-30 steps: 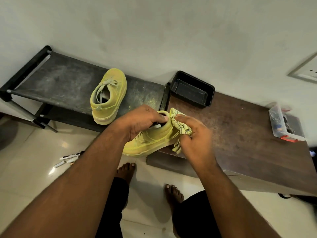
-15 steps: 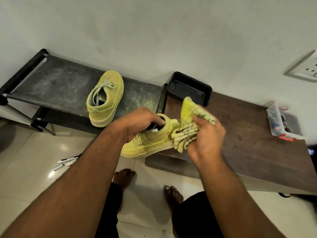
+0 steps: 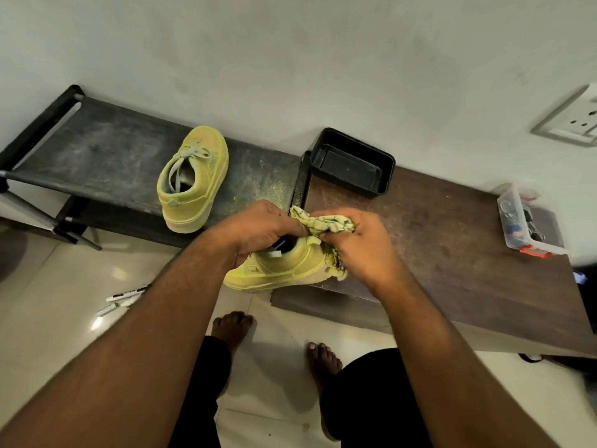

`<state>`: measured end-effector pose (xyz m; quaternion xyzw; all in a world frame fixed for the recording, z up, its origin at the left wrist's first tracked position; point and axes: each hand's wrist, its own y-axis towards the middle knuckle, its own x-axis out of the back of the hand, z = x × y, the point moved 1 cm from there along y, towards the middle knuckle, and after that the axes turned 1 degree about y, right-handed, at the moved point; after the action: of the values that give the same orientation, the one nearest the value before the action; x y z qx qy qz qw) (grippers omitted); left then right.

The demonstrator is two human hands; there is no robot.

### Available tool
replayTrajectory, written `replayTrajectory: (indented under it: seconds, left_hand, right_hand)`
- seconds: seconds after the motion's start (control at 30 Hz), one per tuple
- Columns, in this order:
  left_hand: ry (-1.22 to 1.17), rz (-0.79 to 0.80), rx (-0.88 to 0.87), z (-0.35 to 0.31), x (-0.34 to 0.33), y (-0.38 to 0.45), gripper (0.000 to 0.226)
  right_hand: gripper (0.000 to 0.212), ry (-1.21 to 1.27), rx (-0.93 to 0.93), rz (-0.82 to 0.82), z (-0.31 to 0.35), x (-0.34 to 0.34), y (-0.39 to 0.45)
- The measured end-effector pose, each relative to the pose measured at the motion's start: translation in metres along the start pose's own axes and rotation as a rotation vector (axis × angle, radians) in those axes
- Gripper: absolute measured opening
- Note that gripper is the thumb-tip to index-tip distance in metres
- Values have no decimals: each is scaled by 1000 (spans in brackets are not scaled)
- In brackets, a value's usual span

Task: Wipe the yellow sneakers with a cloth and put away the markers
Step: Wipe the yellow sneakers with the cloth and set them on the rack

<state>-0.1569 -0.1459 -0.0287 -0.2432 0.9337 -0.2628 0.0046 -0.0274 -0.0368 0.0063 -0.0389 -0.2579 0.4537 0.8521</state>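
Left hand: the left hand [image 3: 258,229] grips the collar of the held sneaker [image 3: 277,270], fingers curled into its opening.
Right hand: the right hand [image 3: 361,247] clutches the cloth [image 3: 323,223], bunched, and presses it against the heel end of the held sneaker.
Held sneaker: yellow, 1 of 2, lifted at the near edge of the wooden bench [image 3: 452,253], toe pointing left and toward the person.
Cloth: yellow-green with dark markings; its upper fold shows between the 2 hands, its lower fold hangs below the right hand beside the sole.
Second sneaker: the second sneaker [image 3: 192,179], yellow, laces loose, stands on the dark shoe rack [image 3: 97,156], toe toward the wall, well apart from both hands.
Markers: the markers [image 3: 124,297], white-bodied, lie on the floor tiles [image 3: 64,318] left of the left forearm; exact count cannot be told.
Black tray: the black tray [image 3: 352,163] sits at the far left corner of the wooden bench, against the wall.
Clear box: the clear box [image 3: 523,221] with small items and a red clip rests at the right end of the bench.
Wall socket: the wall socket [image 3: 571,121] is at the upper right.
Feet: 2 bare feet [image 3: 231,324] stand on the tiles below the bench.
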Motion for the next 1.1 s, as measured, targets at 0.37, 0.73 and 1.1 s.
replayTrajectory:
  seconds: [0.37,0.73,1.1]
  left_hand:
    - [97,-32,-4,1,2,-1,48]
    - [70,-225,147,0,-6,-13,27]
    - [85,-161,172,6,6,-56,17]
  right_hand:
    - [35,-143,2,-71,-9,-4,15]
    - [20,-288,-29,-332,-1,26,-35]
    - [49,-777,254,230,-9,-13,-97]
